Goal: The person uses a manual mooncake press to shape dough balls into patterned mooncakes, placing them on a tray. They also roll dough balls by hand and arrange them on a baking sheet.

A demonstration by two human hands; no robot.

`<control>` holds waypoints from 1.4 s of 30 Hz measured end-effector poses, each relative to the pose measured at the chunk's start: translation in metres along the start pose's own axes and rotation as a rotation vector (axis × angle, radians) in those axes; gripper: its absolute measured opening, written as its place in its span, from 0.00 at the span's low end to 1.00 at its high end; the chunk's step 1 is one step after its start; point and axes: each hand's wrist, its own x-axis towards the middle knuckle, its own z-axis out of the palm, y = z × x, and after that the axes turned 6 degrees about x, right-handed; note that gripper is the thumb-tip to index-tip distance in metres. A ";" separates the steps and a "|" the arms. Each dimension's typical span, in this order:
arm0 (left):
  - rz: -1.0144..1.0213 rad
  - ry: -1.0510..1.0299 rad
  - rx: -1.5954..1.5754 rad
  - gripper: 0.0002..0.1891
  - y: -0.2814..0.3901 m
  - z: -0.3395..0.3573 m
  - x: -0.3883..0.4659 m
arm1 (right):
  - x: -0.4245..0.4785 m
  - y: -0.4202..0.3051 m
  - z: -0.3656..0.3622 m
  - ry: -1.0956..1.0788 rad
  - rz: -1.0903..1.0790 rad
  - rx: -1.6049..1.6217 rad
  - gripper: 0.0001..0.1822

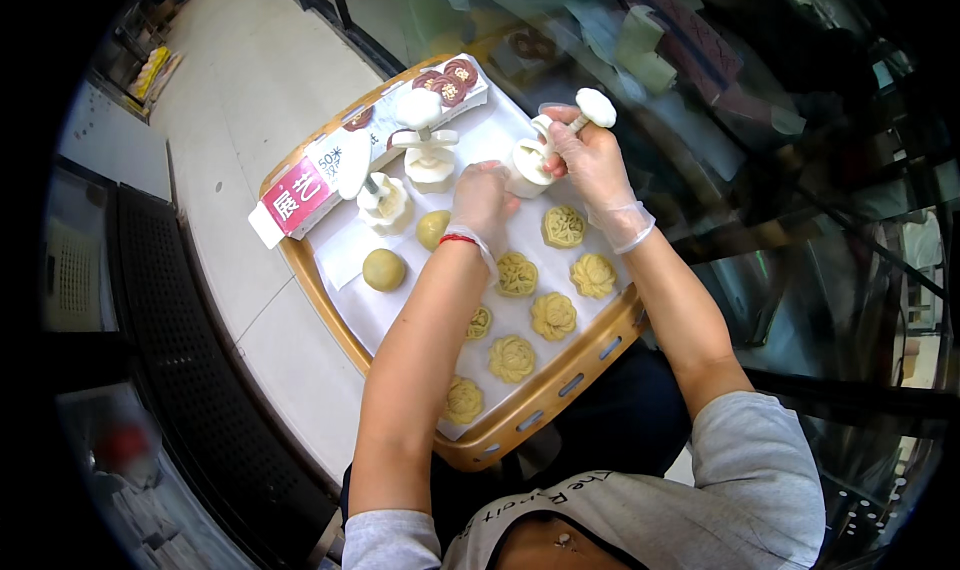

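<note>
In clear plastic gloves, my right hand (589,146) grips a white mooncake press (534,166), tilted with its plunger knob up to the right. My left hand (482,198) is at the press's lower left side, fingers curled; whether it holds anything is hidden. Two more white mooncake presses stand upright on the lined tray, one flower-knobbed (429,161) and one with a pale oval handle (385,204). Smooth dough balls, one at the left (383,270) and one beside my left wrist (433,230), sit near them. Several patterned mooncakes, including a round one (563,226) and a flower-shaped one (593,275), lie nearer me.
A golden-brown plastic tray (551,399) lined with white paper lies before me. Across its far side rests a long paper-roll box (311,187). Glass panels (720,157) stand close at the right. Pale floor tiles (232,142) and a black perforated panel (187,307) lie to the left.
</note>
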 end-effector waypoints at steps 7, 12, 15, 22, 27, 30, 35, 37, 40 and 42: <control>0.039 -0.098 0.397 0.19 0.001 -0.019 0.020 | -0.003 0.002 -0.002 -0.057 -0.045 -0.214 0.14; 0.476 -0.290 0.870 0.29 -0.003 -0.020 0.028 | -0.004 0.001 0.002 -0.029 -0.140 -0.483 0.16; 0.367 -0.366 0.904 0.29 0.016 -0.013 0.006 | -0.006 -0.001 0.007 -0.042 -0.176 -0.654 0.16; 0.463 -0.436 0.982 0.33 0.007 -0.023 0.032 | -0.008 0.000 0.010 -0.074 -0.242 -0.700 0.15; 0.413 -0.431 1.014 0.33 0.017 -0.014 0.022 | 0.002 -0.022 -0.023 -0.489 0.114 -0.469 0.18; 0.427 -0.445 1.015 0.30 0.012 -0.020 0.033 | 0.003 -0.048 -0.034 -0.647 -0.084 -0.425 0.32; 0.333 -0.489 0.887 0.35 0.011 -0.015 0.034 | 0.033 -0.050 -0.019 -0.557 -0.988 -0.703 0.28; 0.313 -0.513 0.801 0.35 0.011 -0.012 0.031 | 0.039 -0.053 -0.004 -0.566 -0.939 -0.834 0.26; 0.349 -0.484 0.856 0.34 0.011 -0.013 0.031 | 0.033 -0.069 0.024 -0.473 -0.185 -0.858 0.25; 0.364 -0.467 0.917 0.34 0.012 -0.015 0.033 | 0.040 -0.072 0.026 -0.550 -0.110 -0.901 0.27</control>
